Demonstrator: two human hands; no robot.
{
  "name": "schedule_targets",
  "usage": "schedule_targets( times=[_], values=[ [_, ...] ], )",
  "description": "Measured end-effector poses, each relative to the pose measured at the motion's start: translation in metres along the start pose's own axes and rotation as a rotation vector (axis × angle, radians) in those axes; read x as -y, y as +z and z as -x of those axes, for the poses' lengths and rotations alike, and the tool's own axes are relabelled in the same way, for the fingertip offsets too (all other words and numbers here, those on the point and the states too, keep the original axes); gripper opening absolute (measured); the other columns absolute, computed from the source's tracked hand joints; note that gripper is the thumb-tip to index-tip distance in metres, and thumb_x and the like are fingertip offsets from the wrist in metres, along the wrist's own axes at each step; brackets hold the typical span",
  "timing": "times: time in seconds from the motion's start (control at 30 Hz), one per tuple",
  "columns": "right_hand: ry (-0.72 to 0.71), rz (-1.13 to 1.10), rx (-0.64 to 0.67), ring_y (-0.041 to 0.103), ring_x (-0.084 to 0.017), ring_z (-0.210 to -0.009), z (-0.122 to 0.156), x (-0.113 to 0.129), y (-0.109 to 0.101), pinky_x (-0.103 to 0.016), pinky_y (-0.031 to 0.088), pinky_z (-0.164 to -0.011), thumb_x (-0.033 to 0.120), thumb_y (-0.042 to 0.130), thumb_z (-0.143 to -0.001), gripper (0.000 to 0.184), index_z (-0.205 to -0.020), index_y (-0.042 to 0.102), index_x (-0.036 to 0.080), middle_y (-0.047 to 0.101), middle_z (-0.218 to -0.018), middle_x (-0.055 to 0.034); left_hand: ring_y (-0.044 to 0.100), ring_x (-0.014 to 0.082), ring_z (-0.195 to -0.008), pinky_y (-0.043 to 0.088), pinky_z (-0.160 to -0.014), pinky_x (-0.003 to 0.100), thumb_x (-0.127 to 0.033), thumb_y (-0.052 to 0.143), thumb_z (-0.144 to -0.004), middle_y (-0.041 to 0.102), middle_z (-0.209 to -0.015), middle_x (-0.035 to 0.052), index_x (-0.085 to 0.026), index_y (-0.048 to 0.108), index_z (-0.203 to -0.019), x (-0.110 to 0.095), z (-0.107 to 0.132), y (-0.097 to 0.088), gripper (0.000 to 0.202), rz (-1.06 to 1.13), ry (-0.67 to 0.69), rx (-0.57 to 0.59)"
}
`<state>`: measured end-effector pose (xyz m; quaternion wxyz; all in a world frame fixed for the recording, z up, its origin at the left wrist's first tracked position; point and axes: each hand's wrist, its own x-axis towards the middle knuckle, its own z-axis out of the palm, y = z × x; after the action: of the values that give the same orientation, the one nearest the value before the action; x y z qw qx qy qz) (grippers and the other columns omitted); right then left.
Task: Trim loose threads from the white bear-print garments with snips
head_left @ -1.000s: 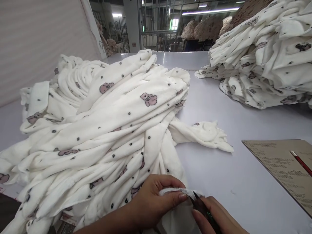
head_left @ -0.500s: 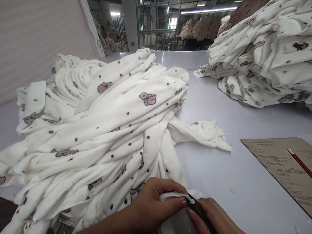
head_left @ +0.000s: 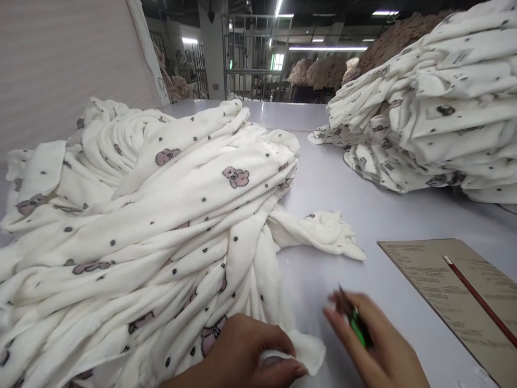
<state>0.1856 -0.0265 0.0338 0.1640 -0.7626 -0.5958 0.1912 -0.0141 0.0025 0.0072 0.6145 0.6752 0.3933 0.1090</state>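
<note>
white bear-print fleece garment (head_left: 226, 226) | loose folds, corner pinched | small dark-green tool (head_left: 357, 325) | blurred, off the cloth

A ribbed pale wall panel (head_left: 68, 54) rises at ten o'clock beside the pale desk (head_left: 299, 114). At twelve o'clock, a concrete pillar (head_left: 212, 59) and a barred metal gate (head_left: 254, 54) are seen, with a lit window (head_left: 277, 62) beyond; strip lights (head_left: 328, 48) are mounted overhead toward one o'clock.

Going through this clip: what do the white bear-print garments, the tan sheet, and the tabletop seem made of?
The white bear-print garments look like plush fleece: thick, matte, fuzzy, softly folded. The tan sheet looks like kraft card or heavy paper, matte, flat and printed. The tabletop looks like smooth laminate, with glossy glare toward the far end, though painted board is possible.
</note>
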Motion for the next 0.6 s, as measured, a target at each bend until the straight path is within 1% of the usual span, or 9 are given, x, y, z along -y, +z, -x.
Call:
schedule_targets(
  times=[0.1, 0.13, 0.2, 0.33, 0.4, 0.43, 0.47, 0.53, 0.6],
  values=[
    [0.117, 0.119, -0.114, 0.057, -0.021, -0.098, -0.061, -0.032, 0.009, -0.030, 0.048, -0.070, 0.055, 0.045, -0.083, 0.043, -0.113, 0.047, 0.024, 0.053, -0.118, -0.0062, 0.066, 0.0217, -0.070, 0.040, -0.060, 0.023, -0.053, 0.054, -0.079, 0.072, -0.073, 0.0059, -0.021, 0.073, -0.087, 0.011, 0.003, -0.006, 0.038, -0.276, -0.066, 0.087],
    [0.132, 0.153, -0.104, 0.056, -0.021, -0.096, -0.077, -0.041, 0.014, -0.032, 0.048, -0.070, 0.052, 0.046, -0.084, 0.046, -0.120, 0.043, 0.023, 0.047, -0.126, -0.0082, 0.066, 0.0231, -0.073, 0.039, -0.061, 0.024, -0.053, 0.053, -0.079, 0.072, -0.074, 0.0061, -0.021, 0.072, -0.086, 0.015, 0.007, -0.011, 0.038, -0.361, -0.114, 0.098],
    [0.139, 0.220, -0.008, 0.058, -0.016, -0.082, -0.095, -0.052, 0.022, -0.033, 0.047, -0.067, 0.041, 0.049, -0.087, 0.036, -0.115, 0.048, 0.019, 0.049, -0.125, -0.0087, 0.065, 0.0222, -0.071, 0.038, -0.061, 0.024, -0.050, 0.048, -0.083, 0.071, -0.073, 0.0051, -0.022, 0.071, -0.080, 0.023, 0.016, -0.025, 0.037, -0.468, -0.210, 0.095],
    [0.073, 0.199, 0.244, 0.058, -0.017, -0.069, -0.068, -0.047, 0.021, -0.032, 0.046, -0.062, 0.031, 0.049, -0.084, 0.017, -0.093, 0.057, 0.020, 0.064, -0.090, -0.0031, 0.060, 0.0165, -0.061, 0.032, -0.056, 0.023, -0.046, 0.040, -0.087, 0.067, -0.064, 0.0014, -0.021, 0.068, -0.067, 0.035, 0.037, -0.055, 0.043, -0.549, -0.352, 0.043],
    [0.014, 0.087, 0.374, 0.061, -0.017, -0.066, -0.044, -0.042, 0.004, -0.027, 0.047, -0.060, 0.044, 0.042, -0.085, 0.025, -0.084, 0.058, 0.025, 0.065, -0.073, 0.0015, 0.060, 0.0170, -0.062, 0.030, -0.056, 0.024, -0.045, 0.040, -0.086, 0.067, -0.063, 0.0011, -0.021, 0.068, -0.066, 0.037, 0.045, -0.062, 0.043, -0.577, -0.395, 0.018],
    [0.014, 0.051, 0.383, 0.063, -0.017, -0.068, -0.036, -0.041, -0.007, -0.026, 0.049, -0.062, 0.051, 0.037, -0.085, 0.032, -0.086, 0.057, 0.026, 0.067, -0.075, 0.0010, 0.060, 0.0174, -0.062, 0.030, -0.056, 0.024, -0.045, 0.040, -0.086, 0.067, -0.064, 0.0011, -0.021, 0.068, -0.066, 0.037, 0.048, -0.064, 0.042, -0.583, -0.405, 0.008],
    [0.041, 0.027, 0.339, 0.065, -0.020, -0.074, -0.032, -0.041, -0.020, -0.028, 0.050, -0.065, 0.056, 0.035, -0.083, 0.039, -0.091, 0.056, 0.025, 0.069, -0.081, -0.0020, 0.060, 0.0177, -0.062, 0.029, -0.056, 0.024, -0.044, 0.039, -0.087, 0.067, -0.064, 0.0012, -0.021, 0.068, -0.066, 0.036, 0.050, -0.064, 0.043, -0.590, -0.411, -0.002],
    [0.120, 0.115, 0.104, 0.063, -0.023, -0.057, -0.037, -0.042, -0.043, -0.031, 0.047, -0.051, 0.064, 0.042, -0.073, 0.043, -0.088, 0.056, 0.027, 0.068, -0.068, -0.0039, 0.060, 0.0178, -0.060, 0.028, -0.055, 0.025, -0.044, 0.037, -0.088, 0.066, -0.062, 0.0012, -0.020, 0.067, -0.064, 0.036, 0.051, -0.064, 0.045, -0.602, -0.411, -0.008],
    [0.142, 0.327, -0.100, 0.057, -0.024, -0.054, -0.052, -0.040, -0.056, -0.033, 0.040, -0.048, 0.055, 0.045, -0.077, 0.028, -0.081, 0.053, 0.029, 0.063, -0.061, -0.0041, 0.059, 0.0171, -0.058, 0.028, -0.054, 0.025, -0.044, 0.035, -0.089, 0.065, -0.060, 0.0009, -0.020, 0.066, -0.062, 0.037, 0.052, -0.062, 0.047, -0.618, -0.398, -0.010]
  ],
)
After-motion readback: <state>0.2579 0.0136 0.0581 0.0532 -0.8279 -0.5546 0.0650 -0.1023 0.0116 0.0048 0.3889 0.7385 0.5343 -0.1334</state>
